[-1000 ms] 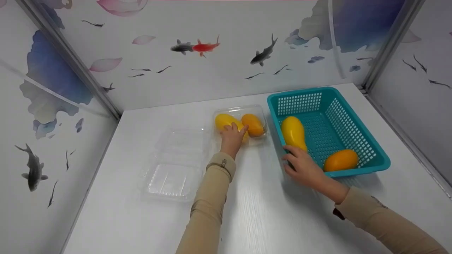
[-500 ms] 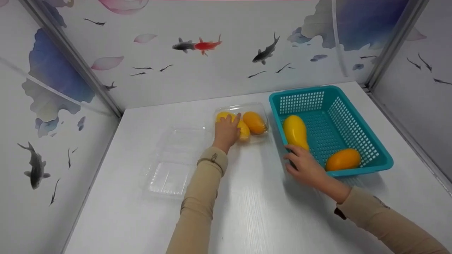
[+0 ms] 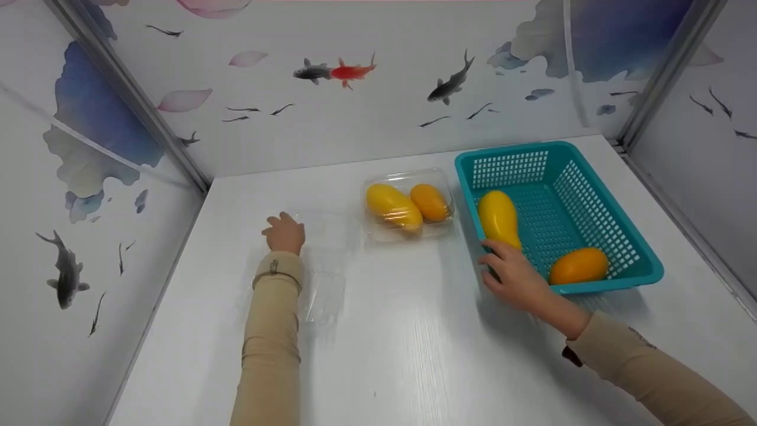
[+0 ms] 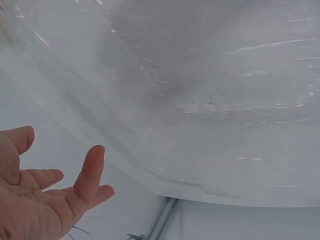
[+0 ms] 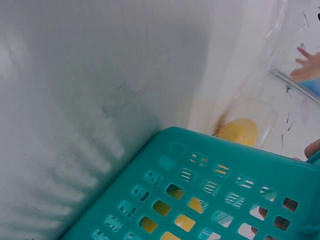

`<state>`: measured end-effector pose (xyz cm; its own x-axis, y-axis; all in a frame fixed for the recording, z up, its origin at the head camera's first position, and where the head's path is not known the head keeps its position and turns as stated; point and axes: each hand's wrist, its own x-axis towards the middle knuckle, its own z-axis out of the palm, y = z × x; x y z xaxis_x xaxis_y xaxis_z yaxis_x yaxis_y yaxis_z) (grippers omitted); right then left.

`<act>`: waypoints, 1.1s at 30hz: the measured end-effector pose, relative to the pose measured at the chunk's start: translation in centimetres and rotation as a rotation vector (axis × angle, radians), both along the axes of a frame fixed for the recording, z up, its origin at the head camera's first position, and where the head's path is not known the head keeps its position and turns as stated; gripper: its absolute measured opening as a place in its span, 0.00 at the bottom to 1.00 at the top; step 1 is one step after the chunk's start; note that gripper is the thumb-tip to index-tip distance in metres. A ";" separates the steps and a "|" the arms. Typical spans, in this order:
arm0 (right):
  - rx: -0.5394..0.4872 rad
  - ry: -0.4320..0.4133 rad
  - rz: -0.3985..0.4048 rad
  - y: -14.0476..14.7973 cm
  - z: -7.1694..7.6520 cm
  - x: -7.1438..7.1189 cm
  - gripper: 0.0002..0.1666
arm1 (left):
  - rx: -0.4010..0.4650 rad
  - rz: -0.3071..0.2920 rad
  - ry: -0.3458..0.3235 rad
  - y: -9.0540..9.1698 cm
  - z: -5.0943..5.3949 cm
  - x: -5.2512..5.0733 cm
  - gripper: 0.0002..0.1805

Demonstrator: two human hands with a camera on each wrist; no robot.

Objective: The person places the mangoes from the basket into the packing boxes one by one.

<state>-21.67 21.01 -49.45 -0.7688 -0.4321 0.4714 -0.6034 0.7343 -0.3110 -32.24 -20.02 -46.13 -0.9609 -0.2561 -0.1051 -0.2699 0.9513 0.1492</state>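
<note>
From where I stand, the person's right hand (image 3: 513, 275) curls its fingers over the rim of the turquoise basket (image 3: 544, 219), at the left stretch near the close corner, most likely to steady it; the thumb is hidden from me; the left hand (image 3: 284, 235) grasps nothing, its fingers loose and spread above the far end of a flat clear pack (image 3: 322, 296), its sleeve (image 3: 269, 355) crossing over the plastic; whether a fingertip touches that pack I cannot tell; the basket sits on the right of the white table (image 3: 408, 331), presumably there to be within the right arm's easy reach; inside it a yellow mango (image 3: 498, 219) lies along the left wall, close by the right hand, while an orange mango (image 3: 578, 265) rests on its side against the near wall; between basket and flat pack stands a clear box (image 3: 408, 179), just beside the basket, holding a long yellow fruit (image 3: 392, 206) set aslant and a smaller orange fruit (image 3: 430, 202) at its right, a snug arrangement that seems to suit the narrow space; I cannot make out whether its lid is closed.
</note>
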 end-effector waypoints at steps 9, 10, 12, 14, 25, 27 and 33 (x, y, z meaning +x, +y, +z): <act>0.013 -0.016 -0.012 0.1 -0.1 0.0 0.07 | 0.049 0.073 -0.004 -3.1 -2.3 0.8 0.25; 0.016 -0.023 -0.015 0.1 -0.1 0.0 0.07 | 0.053 0.082 0.008 -3.3 -2.4 0.9 0.25; 0.018 -0.032 -0.020 0.1 -0.1 0.0 0.07 | 0.073 0.104 0.027 -3.5 -2.4 1.1 0.24; 0.020 -0.043 -0.021 0.1 -0.1 0.0 0.07 | 0.104 0.125 0.042 -3.8 -2.2 1.5 0.24; 0.006 -0.020 -0.017 0.1 -0.2 0.0 0.07 | 0.388 0.159 -0.191 -10.0 -5.5 -1.0 0.32; 0.003 -0.008 -0.014 0.1 -0.3 0.1 0.07 | 0.467 0.190 -0.220 -10.8 -6.2 -1.5 0.34; -0.002 0.033 0.004 0.1 -0.3 0.1 0.08 | 0.723 0.374 -0.235 -9.3 -2.5 1.5 0.30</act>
